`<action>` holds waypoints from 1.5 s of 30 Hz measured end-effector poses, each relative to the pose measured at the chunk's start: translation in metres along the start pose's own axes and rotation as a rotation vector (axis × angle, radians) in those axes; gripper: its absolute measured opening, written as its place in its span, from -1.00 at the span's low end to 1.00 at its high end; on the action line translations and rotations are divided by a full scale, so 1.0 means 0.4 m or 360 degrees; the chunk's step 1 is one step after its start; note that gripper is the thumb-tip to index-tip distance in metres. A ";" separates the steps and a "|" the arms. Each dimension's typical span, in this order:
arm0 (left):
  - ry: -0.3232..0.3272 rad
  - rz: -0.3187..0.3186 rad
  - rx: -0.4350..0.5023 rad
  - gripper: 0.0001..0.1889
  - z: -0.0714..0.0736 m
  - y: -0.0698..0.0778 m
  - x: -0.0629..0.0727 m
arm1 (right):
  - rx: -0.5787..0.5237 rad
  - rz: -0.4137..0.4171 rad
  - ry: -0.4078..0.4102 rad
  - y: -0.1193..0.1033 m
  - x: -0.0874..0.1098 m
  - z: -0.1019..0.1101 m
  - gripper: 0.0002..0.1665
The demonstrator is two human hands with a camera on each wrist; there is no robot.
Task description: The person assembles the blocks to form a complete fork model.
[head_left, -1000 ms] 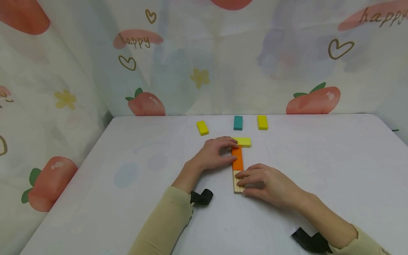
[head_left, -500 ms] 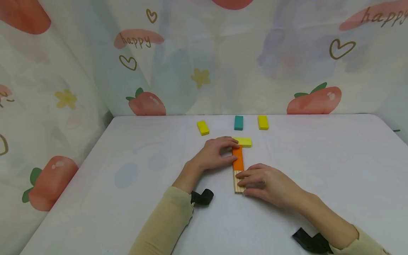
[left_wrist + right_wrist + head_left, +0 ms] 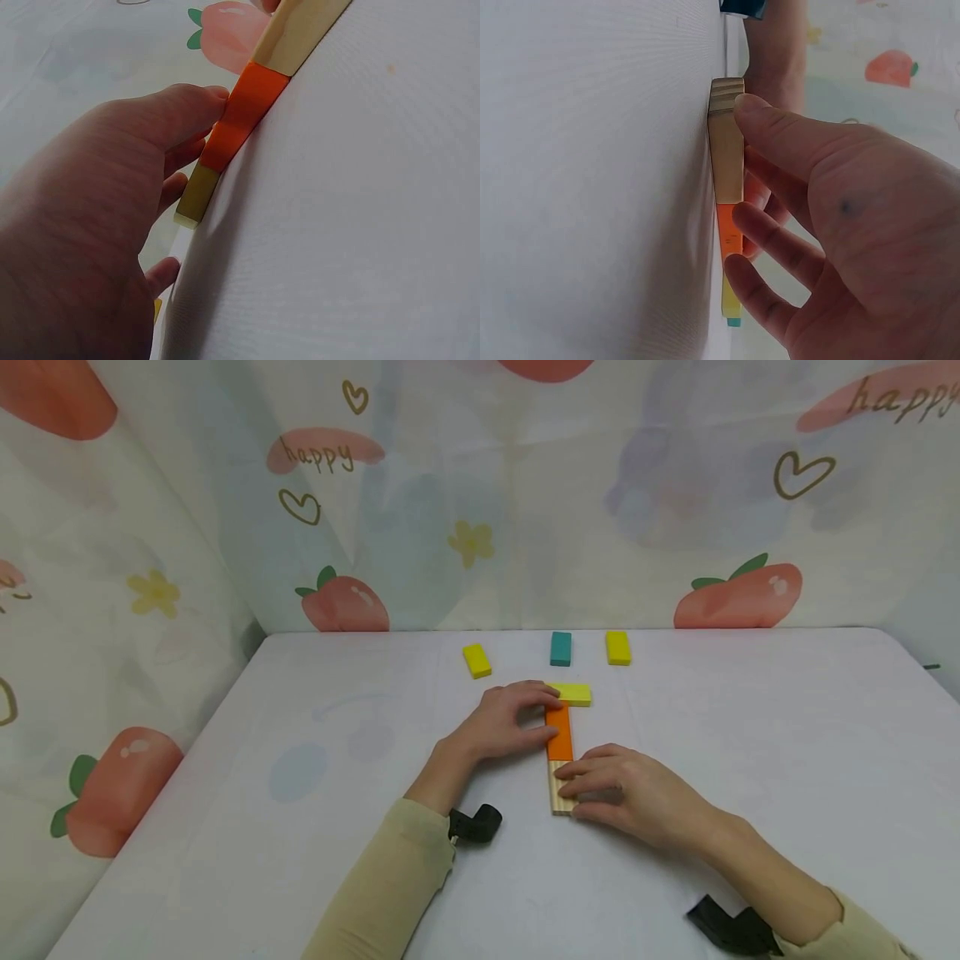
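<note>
A plain wooden block (image 3: 557,804), an orange block (image 3: 562,747) and a yellow block (image 3: 576,695) lie flat, forming a T with the yellow one crosswise at the far end. My left hand (image 3: 506,720) holds the orange block from the left, thumb on its side; its other fingers reach the yellow block's end. From the right, my right hand (image 3: 637,789) grips the plain block, with the thumb near its closest corner and fingertips on top. In the left wrist view, the orange block (image 3: 244,116) touches both neighbours. The fingers partly cover the blocks.
Behind the T, a yellow block (image 3: 477,661), a teal block (image 3: 560,649) and another yellow block (image 3: 618,648) lie apart near the back edge of the white table (image 3: 225,810). A printed curtain (image 3: 555,527) hangs behind.
</note>
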State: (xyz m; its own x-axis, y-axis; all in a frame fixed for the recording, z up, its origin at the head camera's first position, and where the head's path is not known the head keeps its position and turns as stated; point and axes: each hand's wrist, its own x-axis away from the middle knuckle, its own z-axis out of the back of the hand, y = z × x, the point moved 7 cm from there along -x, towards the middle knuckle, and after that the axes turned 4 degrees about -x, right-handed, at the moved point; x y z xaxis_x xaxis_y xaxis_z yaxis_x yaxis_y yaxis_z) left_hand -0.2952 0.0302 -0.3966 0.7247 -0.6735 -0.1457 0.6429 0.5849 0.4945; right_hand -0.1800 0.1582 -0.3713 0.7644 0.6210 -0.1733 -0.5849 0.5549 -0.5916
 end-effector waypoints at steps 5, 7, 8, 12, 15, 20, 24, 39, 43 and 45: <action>-0.0003 0.0008 0.0000 -0.63 -0.001 -0.002 -0.001 | -0.0002 -0.0005 0.0005 0.003 0.000 -0.001 -0.74; -0.0007 0.0019 -0.0002 -0.63 -0.002 -0.002 -0.001 | -0.0007 -0.0007 0.0008 0.003 0.001 -0.001 -0.74; -0.0008 0.0027 -0.0002 -0.63 -0.003 -0.003 -0.001 | -0.0010 -0.0006 0.0011 0.003 0.001 -0.001 -0.74; -0.0008 0.0030 -0.0001 -0.63 -0.004 -0.002 -0.001 | -0.0010 -0.0001 0.0013 0.002 0.002 0.000 -0.75; -0.0006 0.0022 -0.0008 -0.63 -0.002 -0.001 -0.001 | -0.0003 -0.0004 0.0006 0.000 0.001 0.000 -0.74; -0.0014 0.0038 -0.0003 -0.63 -0.003 0.000 0.002 | 0.0012 -0.0003 0.0003 -0.001 0.002 0.001 -0.73; -0.0011 0.0033 -0.0005 -0.63 -0.005 0.000 0.000 | 0.0028 0.0003 0.0014 -0.001 0.003 0.002 -0.74; 0.0002 0.0003 -0.0029 -0.63 0.000 0.000 -0.001 | 0.0026 -0.0021 0.0043 0.004 -0.002 0.004 -0.64; 0.0014 -0.0015 -0.0020 -0.64 -0.001 0.000 0.000 | -0.0008 0.0011 0.0107 0.005 -0.001 0.008 -0.57; 0.0021 -0.0027 -0.0005 -0.64 -0.002 0.001 -0.001 | -0.0025 0.0041 0.0147 0.002 0.000 0.012 -0.53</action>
State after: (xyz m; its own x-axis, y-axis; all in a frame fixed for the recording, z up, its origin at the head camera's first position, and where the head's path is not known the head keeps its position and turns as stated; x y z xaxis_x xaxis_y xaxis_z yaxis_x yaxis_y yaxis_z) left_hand -0.2950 0.0312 -0.3969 0.7171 -0.6771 -0.1654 0.6558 0.5751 0.4891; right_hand -0.1819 0.1615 -0.3680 0.7714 0.5808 -0.2601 -0.6010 0.5304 -0.5979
